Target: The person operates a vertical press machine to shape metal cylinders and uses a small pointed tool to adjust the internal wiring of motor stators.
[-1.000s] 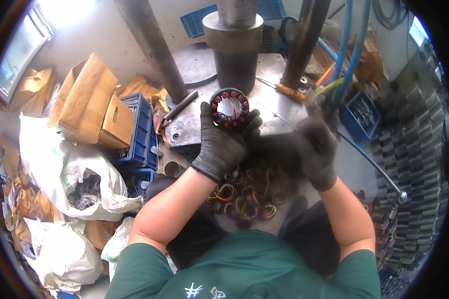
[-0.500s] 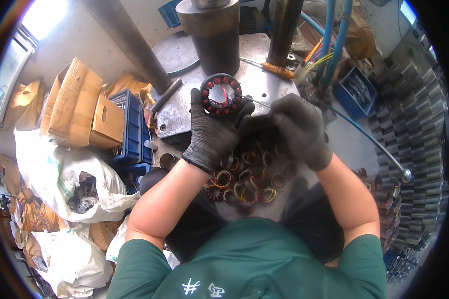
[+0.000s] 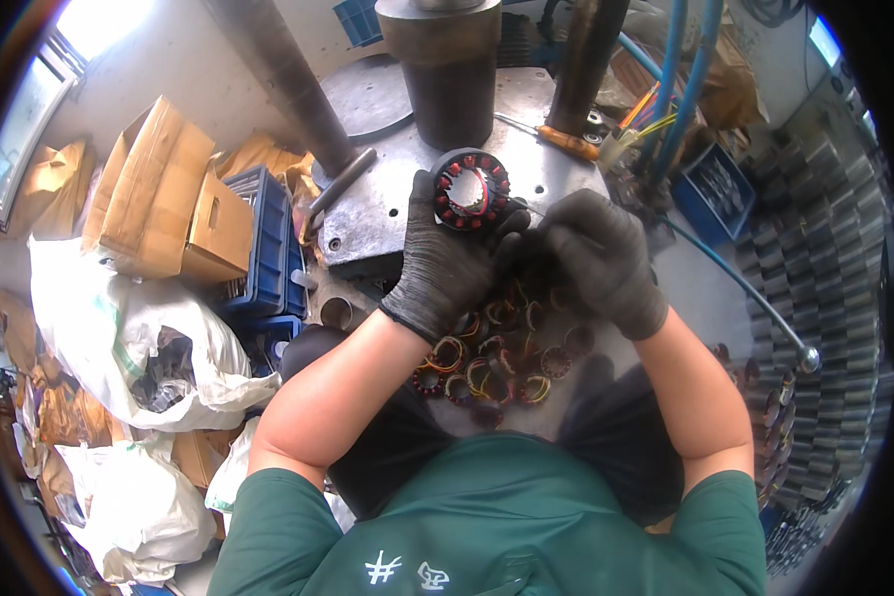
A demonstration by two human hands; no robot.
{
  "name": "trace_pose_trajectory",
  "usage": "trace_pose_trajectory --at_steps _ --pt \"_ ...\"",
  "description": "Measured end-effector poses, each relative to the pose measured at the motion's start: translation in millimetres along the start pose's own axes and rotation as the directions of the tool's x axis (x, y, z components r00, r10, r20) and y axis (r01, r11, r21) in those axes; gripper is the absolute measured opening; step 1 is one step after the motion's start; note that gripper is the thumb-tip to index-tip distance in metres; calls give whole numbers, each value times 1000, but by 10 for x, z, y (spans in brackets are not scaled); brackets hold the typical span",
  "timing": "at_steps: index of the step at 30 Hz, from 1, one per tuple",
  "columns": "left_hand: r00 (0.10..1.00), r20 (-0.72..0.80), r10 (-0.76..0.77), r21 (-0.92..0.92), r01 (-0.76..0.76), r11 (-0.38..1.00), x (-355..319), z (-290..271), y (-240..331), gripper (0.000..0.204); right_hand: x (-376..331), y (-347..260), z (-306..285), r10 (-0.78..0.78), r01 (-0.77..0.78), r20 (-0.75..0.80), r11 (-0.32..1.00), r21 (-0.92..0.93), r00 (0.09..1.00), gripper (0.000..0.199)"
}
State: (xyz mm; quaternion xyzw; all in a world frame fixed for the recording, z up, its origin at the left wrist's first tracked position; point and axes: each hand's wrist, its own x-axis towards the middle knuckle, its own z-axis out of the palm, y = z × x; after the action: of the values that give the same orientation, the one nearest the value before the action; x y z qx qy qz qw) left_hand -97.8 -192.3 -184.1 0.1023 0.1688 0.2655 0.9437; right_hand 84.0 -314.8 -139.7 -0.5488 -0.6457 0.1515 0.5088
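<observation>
My gloved left hand [image 3: 437,268] is closed round a motor stator [image 3: 446,205], a dark ring with red windings on its inner teeth and a red wire across its opening. The ring is held up over the front of the metal press table, facing me. Close by on the right, my gloved right hand [image 3: 609,260] is closed on a thin metal rod [image 3: 534,210], whose tip points at the stator's right side. Its other end is hidden in the glove, and whether the tip touches the ring I cannot tell. Below the hands lie several wound stators [image 3: 482,377] with coloured wires.
A steel press ram [image 3: 452,94] stands behind the stator on the metal table [image 3: 377,223]. A wooden-handled tool [image 3: 566,142] lies at the back right. Blue crates [image 3: 268,238], cartons [image 3: 154,189] and white sacks [image 3: 129,348] fill the left; stacked metal parts [image 3: 815,248] line the right.
The whole view has shifted slightly. My right hand is a little closer to the stator, and less of the rod shows between them. My left hand keeps its hold.
</observation>
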Motion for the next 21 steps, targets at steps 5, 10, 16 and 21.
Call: trace_pose_trajectory --at_steps 5,10,16,21 --pt "1000 -25 -2 45 4 999 -17 61 -10 88 -4 41 24 70 -72 33 996 51 997 11" --pt "985 -136 110 229 -76 970 -33 164 -112 84 -2 110 120 -75 83 99 993 -80 992 12" --pt "972 -210 104 207 -60 977 -2 115 -131 85 -6 7 146 -228 261 136 908 -327 964 17" --pt "970 -217 111 88 -94 992 80 54 22 90 -41 -288 3 -324 361 162 869 -339 932 21"
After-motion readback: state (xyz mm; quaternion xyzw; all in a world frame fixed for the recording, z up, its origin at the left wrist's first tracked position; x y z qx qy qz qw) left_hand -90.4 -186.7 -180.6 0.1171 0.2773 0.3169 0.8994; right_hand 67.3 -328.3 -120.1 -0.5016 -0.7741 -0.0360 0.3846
